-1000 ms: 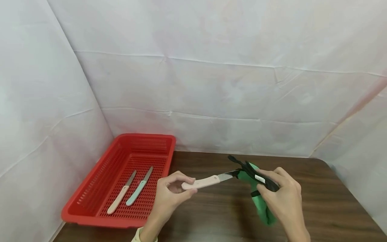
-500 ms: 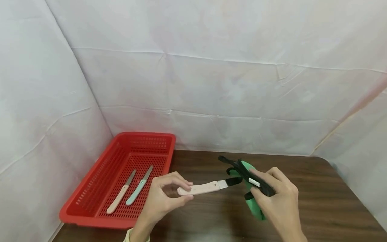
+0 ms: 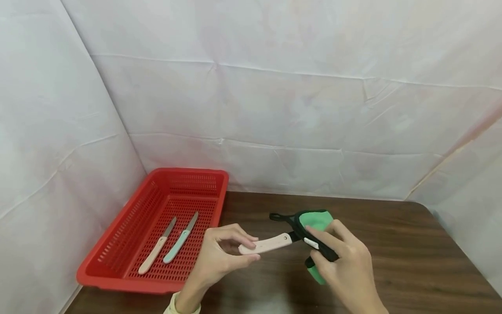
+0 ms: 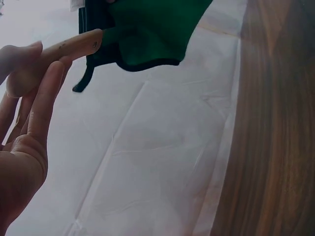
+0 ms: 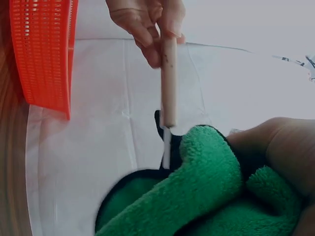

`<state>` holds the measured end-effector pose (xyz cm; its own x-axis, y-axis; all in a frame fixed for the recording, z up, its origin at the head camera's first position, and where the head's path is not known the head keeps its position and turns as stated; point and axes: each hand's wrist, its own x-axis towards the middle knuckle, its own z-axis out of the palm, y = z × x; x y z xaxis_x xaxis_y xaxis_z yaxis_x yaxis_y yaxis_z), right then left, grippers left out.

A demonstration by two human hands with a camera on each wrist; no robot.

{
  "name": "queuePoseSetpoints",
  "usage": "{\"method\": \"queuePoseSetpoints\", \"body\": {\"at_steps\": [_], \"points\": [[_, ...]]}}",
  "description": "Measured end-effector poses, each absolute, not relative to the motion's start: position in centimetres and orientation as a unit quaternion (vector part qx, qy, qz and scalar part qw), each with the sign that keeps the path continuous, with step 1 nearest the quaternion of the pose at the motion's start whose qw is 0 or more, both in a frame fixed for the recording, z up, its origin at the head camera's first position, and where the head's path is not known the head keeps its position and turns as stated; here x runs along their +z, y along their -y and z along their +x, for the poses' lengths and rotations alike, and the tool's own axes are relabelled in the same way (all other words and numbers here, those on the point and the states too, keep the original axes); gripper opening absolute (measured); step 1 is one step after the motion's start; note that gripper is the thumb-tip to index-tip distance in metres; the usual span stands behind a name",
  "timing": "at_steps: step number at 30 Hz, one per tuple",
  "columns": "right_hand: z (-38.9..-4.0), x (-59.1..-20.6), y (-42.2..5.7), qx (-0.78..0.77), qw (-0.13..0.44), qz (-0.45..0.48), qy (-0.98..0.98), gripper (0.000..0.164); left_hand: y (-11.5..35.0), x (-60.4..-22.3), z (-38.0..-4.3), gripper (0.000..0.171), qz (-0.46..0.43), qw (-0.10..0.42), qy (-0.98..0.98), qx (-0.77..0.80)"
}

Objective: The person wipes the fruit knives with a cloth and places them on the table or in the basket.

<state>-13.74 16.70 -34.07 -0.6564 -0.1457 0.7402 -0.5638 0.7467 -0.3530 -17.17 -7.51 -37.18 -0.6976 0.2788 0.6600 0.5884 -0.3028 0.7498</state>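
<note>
My left hand pinches the end of a pale pink knife handle between thumb and fingers, with the knife pointing right. My right hand grips a fluffy green cloth that has black trim, a white label and a hanging loop. Only a short stretch of the blade shows in the right wrist view; the cloth hides the rest. In the left wrist view the handle ends close against the green cloth. Both hands are raised above the table.
A red perforated basket stands on the left of the dark wooden table. In it lie two more knives, one pink-handled and one light-blue-handled. White sheeting surrounds the back and sides.
My right hand has moved left with the cloth, which now covers most of the blade that showed earlier. The left hand still holds the handle in nearly the same place.
</note>
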Motion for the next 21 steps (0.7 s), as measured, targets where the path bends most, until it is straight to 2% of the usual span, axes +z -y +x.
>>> {"method": "queuePoseSetpoints", "body": {"at_steps": [5, 10, 15, 21], "points": [[-13.6, -33.6, -17.1, 0.323, 0.375, 0.183, 0.849, 0.043, 7.7, -37.1, -17.2, 0.018, -0.37, 0.096, 0.579, -0.72], [-13.4, -33.8, -16.8, 0.321, 0.344, 0.232, 0.851, 0.044, 7.5, -37.2, -17.0, 0.018, -0.385, 0.086, 0.565, -0.725], [-13.4, -34.2, -16.4, 0.249, 0.334, 0.276, 0.866, 0.044, 7.1, -37.4, -16.9, 0.02, -0.387, 0.103, 0.548, -0.735], [-13.8, -34.7, -16.4, 0.203, 0.354, 0.261, 0.875, 0.044, 6.8, -38.0, -17.1, 0.022, -0.374, 0.125, 0.541, -0.743]]}}
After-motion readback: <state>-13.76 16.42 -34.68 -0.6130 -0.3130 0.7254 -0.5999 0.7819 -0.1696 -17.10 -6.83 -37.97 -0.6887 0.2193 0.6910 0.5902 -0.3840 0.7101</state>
